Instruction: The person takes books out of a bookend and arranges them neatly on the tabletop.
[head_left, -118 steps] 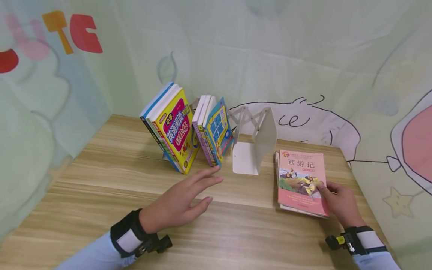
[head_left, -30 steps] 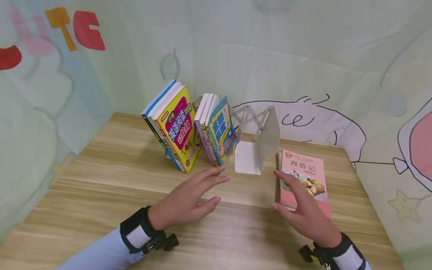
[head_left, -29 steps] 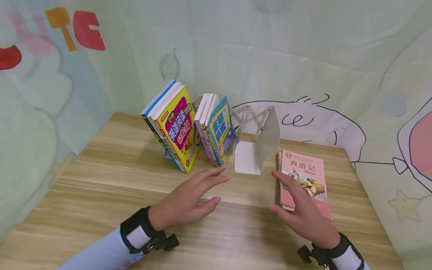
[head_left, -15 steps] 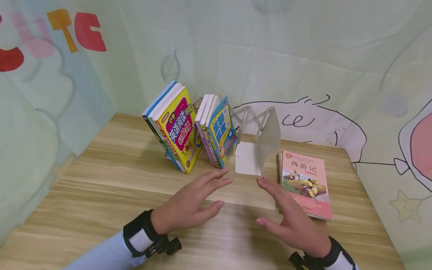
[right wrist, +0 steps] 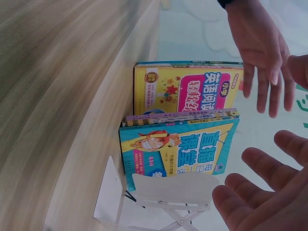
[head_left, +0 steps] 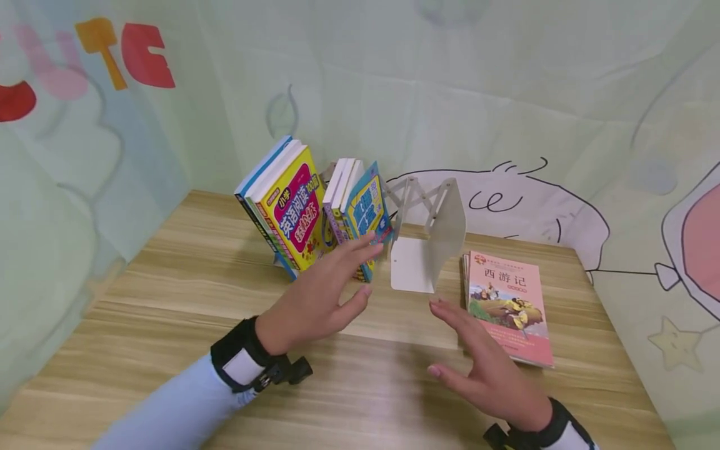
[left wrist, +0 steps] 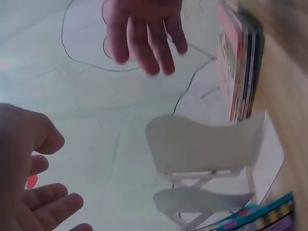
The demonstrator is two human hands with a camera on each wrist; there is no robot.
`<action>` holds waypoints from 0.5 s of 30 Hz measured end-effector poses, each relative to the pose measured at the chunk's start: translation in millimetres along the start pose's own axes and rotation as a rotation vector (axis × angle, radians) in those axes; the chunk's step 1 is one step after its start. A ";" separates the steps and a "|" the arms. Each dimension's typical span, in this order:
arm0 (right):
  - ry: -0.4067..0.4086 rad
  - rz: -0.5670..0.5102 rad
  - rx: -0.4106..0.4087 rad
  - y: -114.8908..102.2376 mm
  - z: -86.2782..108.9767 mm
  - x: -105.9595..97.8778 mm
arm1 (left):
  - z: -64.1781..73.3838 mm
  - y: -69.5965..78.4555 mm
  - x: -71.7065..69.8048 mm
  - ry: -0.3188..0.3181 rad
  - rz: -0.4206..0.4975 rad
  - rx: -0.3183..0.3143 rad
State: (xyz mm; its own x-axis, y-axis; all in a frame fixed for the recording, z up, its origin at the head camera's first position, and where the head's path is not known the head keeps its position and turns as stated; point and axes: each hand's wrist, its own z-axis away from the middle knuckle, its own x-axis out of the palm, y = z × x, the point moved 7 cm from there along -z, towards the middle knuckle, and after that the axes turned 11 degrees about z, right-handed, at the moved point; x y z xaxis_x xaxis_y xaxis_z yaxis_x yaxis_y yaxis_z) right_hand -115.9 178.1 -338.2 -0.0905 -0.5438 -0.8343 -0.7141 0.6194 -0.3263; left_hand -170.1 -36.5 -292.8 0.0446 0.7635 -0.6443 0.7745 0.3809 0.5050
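My left hand hovers with loosely extended fingers in front of the books, overlapping the lower part of a blue book in the head view. Nothing is held in it. My right hand, its fingers apart and holding nothing, is just left of a short stack of pink-covered books lying flat. Between the hands and farther back stands a white metal folding bookend rack with a scissor frame. Yellow-covered books lean upright in its left part; the blue book and thinner ones stand in the middle section. The rightmost section holds no books.
The wooden table runs up to a printed cloth backdrop behind the rack and along both sides. Black camera straps sit on both wrists.
My right hand gripped the pink stack's right edge earlier; it has let go and moved left off it. My left hand has just risen forward toward the blue book. The books have stayed put.
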 end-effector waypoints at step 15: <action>-0.085 -0.001 0.117 6.2 5.3 4.3 | -55.8 -64.3 -13.5 0.087 -0.538 -0.164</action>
State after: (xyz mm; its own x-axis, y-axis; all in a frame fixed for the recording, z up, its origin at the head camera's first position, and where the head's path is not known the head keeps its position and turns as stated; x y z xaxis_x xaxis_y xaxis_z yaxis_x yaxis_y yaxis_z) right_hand -117.0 182.6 -346.1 -0.0275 -0.4975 -0.8670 -0.6276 0.6837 -0.3724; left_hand -255.7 -42.2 -284.4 -0.3865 0.4768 -0.7895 0.5656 0.7987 0.2055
